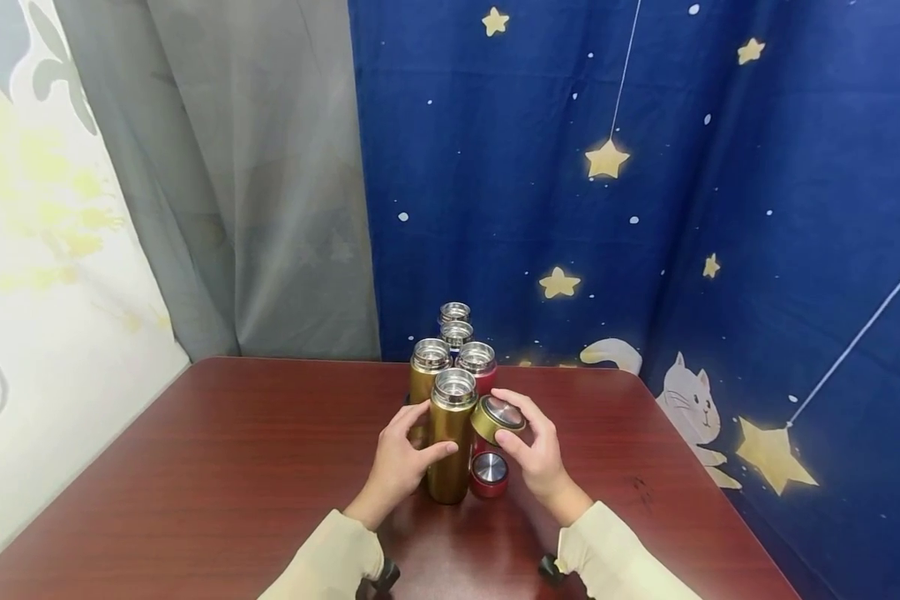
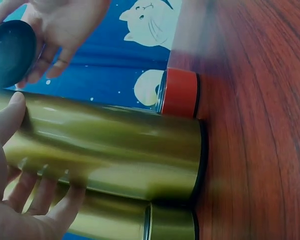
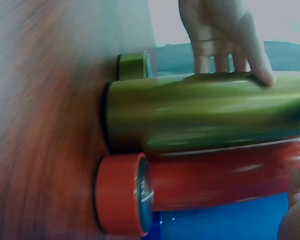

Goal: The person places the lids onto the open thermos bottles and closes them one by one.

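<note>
A lidless gold thermos bottle (image 1: pixel 448 458) stands upright on the table, its steel mouth facing up. My left hand (image 1: pixel 396 460) holds it from the left, thumb on the near side and fingers behind. In my right hand (image 1: pixel 537 457), a gold lid with a silver top (image 1: pixel 497 419) is pinched by its edge, tilted, just right of the bottle's neck. The left wrist view shows the lid's dark underside (image 2: pixel 11 54). Close to the bottle's foot on the right sits a red lid (image 1: pixel 489 475). Another gold lid (image 3: pixel 132 67) stands on the other side, mostly hidden in the head view.
Behind the front bottle stand a second gold bottle (image 1: pixel 423 382) and a red bottle (image 1: pixel 486 380), both lidless. Two more open steel mouths, one in front (image 1: pixel 456 334) and one farther back (image 1: pixel 454 312), line up beyond them. Curtains (image 1: pixel 495 208) hang past the table's back edge.
</note>
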Action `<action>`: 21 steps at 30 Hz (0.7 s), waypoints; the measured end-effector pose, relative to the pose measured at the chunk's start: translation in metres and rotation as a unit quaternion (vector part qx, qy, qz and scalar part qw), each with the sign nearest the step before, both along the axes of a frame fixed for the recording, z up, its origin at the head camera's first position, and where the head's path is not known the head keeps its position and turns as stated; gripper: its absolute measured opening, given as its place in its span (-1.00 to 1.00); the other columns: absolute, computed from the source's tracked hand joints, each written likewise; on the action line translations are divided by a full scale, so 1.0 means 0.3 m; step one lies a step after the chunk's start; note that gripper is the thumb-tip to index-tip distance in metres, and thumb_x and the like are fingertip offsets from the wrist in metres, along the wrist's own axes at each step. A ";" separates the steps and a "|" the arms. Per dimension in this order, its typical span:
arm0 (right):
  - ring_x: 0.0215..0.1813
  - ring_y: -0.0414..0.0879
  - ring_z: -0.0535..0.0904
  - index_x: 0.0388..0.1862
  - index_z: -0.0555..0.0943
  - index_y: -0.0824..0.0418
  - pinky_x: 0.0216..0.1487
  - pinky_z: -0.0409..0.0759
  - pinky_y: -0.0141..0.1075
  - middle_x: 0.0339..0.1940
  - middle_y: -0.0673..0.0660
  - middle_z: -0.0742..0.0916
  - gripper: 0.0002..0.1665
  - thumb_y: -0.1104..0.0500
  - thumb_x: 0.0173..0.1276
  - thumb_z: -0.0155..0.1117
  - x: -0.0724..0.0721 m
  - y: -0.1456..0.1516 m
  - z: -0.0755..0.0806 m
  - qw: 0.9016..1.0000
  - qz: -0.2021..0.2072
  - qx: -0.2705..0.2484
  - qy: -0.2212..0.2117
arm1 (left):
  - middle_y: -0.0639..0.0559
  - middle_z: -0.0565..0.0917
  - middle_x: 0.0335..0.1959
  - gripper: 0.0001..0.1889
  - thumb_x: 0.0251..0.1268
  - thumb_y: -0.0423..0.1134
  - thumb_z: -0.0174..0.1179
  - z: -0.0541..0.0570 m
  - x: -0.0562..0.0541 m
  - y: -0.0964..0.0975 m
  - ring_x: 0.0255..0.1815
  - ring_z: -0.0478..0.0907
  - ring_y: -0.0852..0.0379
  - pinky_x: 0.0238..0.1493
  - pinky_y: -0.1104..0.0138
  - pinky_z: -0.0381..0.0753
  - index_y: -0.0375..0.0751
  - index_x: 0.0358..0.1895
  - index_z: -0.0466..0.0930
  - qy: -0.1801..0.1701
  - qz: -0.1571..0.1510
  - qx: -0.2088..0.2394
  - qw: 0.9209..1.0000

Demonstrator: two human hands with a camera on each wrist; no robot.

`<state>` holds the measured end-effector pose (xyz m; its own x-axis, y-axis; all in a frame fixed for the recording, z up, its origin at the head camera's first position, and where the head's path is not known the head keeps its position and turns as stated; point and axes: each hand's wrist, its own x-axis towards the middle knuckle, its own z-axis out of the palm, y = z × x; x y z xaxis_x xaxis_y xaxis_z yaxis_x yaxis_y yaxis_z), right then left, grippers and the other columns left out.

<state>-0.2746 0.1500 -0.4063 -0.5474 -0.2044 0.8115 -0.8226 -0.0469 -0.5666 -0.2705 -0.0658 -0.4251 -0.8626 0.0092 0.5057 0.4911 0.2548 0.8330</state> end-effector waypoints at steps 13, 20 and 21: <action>0.14 -0.04 0.56 0.26 0.38 0.48 0.16 0.53 -0.29 0.11 0.39 0.57 -0.41 0.44 0.24 0.26 0.002 -0.037 0.018 0.997 -0.013 -0.071 0.000 | -0.23 0.56 0.03 -0.31 -0.07 -0.45 0.50 0.051 0.049 0.009 0.05 0.54 -0.21 0.00 -0.08 0.58 -0.49 0.22 0.46 0.004 -0.025 0.011 1.000; 0.16 -0.07 0.54 0.27 0.36 0.49 0.17 0.52 -0.29 0.15 0.38 0.55 -0.35 0.59 0.17 0.25 -0.002 -0.084 0.060 0.997 -0.019 -0.069 -0.017 | -0.09 0.55 0.06 -0.28 -0.05 -0.31 0.52 -0.021 -0.004 0.001 0.07 0.54 -0.08 0.01 0.04 0.61 -0.36 0.26 0.47 0.013 -0.025 0.015 0.999; 0.15 -0.08 0.54 0.27 0.37 0.49 0.16 0.53 -0.30 0.14 0.39 0.55 -0.33 0.62 0.14 0.25 -0.003 -0.091 0.070 0.998 -0.023 -0.063 -0.018 | -0.09 0.55 0.06 -0.28 -0.04 -0.29 0.52 -0.023 -0.004 0.001 0.07 0.54 -0.08 0.01 0.04 0.61 -0.36 0.27 0.47 0.015 -0.028 0.014 0.999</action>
